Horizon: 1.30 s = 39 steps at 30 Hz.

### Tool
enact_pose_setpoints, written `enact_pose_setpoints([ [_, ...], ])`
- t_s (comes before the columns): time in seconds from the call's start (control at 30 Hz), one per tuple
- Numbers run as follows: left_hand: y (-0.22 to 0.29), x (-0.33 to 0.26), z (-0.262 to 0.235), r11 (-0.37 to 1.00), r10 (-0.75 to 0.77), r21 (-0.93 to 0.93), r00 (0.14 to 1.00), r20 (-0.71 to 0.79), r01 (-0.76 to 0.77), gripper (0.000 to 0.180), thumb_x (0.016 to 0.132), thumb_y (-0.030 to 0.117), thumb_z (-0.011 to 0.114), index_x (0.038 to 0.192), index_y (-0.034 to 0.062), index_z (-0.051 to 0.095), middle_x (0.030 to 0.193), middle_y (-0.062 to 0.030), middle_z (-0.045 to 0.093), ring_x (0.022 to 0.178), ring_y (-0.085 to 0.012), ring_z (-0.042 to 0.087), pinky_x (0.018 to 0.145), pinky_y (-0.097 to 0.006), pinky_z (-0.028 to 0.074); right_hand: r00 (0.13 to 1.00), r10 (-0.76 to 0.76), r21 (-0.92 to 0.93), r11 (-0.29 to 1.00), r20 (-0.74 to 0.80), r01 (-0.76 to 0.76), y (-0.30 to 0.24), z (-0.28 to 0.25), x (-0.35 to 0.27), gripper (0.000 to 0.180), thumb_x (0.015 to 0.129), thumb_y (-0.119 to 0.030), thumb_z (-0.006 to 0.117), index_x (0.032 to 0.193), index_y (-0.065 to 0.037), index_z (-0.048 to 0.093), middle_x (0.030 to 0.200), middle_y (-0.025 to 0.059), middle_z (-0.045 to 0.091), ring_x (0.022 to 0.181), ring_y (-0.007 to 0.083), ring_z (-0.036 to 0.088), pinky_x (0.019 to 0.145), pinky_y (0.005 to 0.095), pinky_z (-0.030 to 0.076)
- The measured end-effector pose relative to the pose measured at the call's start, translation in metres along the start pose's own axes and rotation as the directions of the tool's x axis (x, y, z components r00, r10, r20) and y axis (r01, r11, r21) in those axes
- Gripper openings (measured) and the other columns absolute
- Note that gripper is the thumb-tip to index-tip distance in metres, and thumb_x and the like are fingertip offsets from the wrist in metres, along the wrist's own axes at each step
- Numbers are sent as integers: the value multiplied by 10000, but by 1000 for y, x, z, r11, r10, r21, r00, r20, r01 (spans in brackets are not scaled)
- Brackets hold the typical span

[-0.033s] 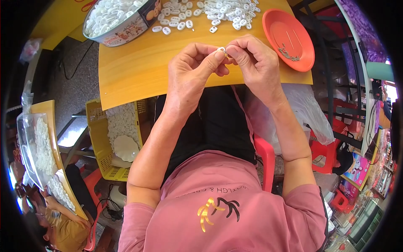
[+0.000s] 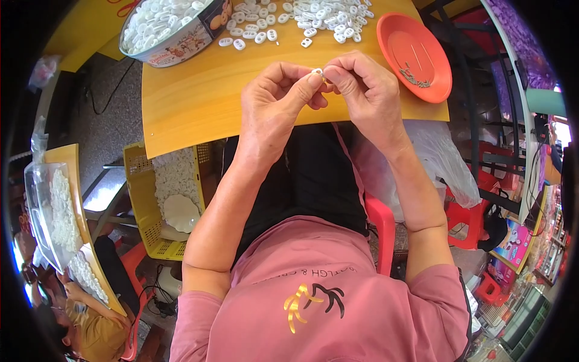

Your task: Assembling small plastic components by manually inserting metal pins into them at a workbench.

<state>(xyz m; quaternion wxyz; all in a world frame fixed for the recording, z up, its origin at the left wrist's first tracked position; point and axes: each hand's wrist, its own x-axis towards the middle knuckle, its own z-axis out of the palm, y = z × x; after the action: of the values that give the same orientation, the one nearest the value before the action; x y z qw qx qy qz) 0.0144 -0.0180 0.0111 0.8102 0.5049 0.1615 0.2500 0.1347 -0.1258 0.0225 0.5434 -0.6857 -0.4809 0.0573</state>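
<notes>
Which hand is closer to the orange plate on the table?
The right hand. It is just left of the orange plate, apart from it. The left hand is farther left, beyond the right hand. Both pinch a small white piece.

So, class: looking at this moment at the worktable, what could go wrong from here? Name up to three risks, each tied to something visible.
1. The small white piece is pinched only at the fingertips of the left hand and right hand, so it might slip and fall.
2. The loose white pieces lie unenclosed on the wooden table; a sweep could scatter them.
3. The orange plate sits near the table's edge and could be knocked off.
</notes>
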Motion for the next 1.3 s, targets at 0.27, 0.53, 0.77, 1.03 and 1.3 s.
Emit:
enact_pose_setpoints([
  [0.27,-9,1,-10,995,-30,89,996,-78,37,160,916,112,668,963,-34,623,850,-90,676,738,-132,646,689,-246,519,981,180,73,980,67,-185,10,11,1,111,902,-96,654,912,13,635,752,112,645,641,183,644,563,283,488],
  [0.53,-9,7,-21,995,-64,-74,997,-36,61,159,935,127,645,1022,-2,609,913,-90,667,779,-142,635,736,-258,508,969,-195,-379,894,155,240,48,-16,61,131,884,-120,647,977,-48,704,892,92,667,779,261,664,665,344,526],
  [0.77,-11,7,-24,989,-42,-143,998,-54,34,157,928,116,653,992,-20,612,880,-90,664,750,-146,644,720,-260,514,902,-213,-598,688,376,412,54,-10,73,103,862,-139,645,929,-80,697,892,69,618,769,283,655,655,395,530],
  [1.03,-10,5,-26,990,-49,-133,999,-16,47,131,943,109,627,1021,7,603,923,-91,658,792,-149,630,753,-279,510,918,-147,-574,740,369,350,48,-11,63,127,871,-141,644,947,-40,648,907,93,624,777,320,652,677,412,531],
  [1.3,-11,7,-24,989,-35,-143,998,-46,28,147,935,120,644,993,-10,606,891,-84,662,758,-139,636,728,-261,511,946,-41,-536,816,321,217,42,-11,53,128,884,-141,632,985,-63,647,921,106,630,856,327,642,727,423,523],
])
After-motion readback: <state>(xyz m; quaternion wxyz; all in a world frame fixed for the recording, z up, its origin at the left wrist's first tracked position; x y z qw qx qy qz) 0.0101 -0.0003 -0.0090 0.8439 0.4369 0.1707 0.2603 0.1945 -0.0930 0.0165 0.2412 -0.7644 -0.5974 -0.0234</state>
